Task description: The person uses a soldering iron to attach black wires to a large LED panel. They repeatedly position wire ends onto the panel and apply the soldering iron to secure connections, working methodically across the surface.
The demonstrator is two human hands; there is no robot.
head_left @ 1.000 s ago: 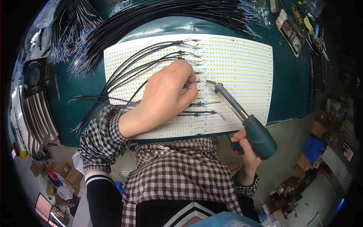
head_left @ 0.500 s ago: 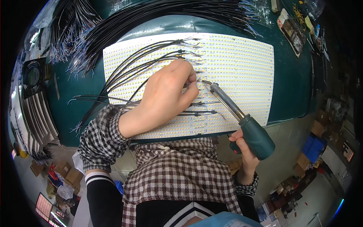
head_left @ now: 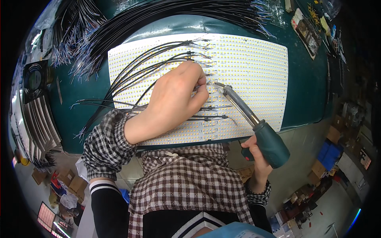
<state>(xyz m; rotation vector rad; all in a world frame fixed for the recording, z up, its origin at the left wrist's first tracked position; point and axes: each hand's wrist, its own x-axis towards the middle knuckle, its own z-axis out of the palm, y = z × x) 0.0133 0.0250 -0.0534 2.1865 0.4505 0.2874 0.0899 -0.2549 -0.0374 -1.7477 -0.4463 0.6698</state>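
A white LED board (head_left: 254, 79), dotted with rows of small yellow chips, lies on the green table. Over its left half my left hand (head_left: 174, 93) is closed in a pinch on a thin wire, mostly hidden by the fingers. My right hand (head_left: 258, 156) grips the dark green handle of a soldering iron (head_left: 272, 144) at the board's front right. Its bent metal tip is just right of my left fingertips, close to the board. Several black cables (head_left: 131, 75) lie across the board's left side, their stripped ends near its middle.
Behind the board lies a long bundle of black cables (head_left: 170, 11), with another bunch (head_left: 75, 31) at the far left. A small black fan (head_left: 36, 81) and stacked white boards (head_left: 37, 123) sit on the left. A dirty tray (head_left: 307, 35) stands at the far right.
The soldering iron has shifted slightly right, its tip a little farther from my left fingertips. My left hand and the board have stayed nearly still.
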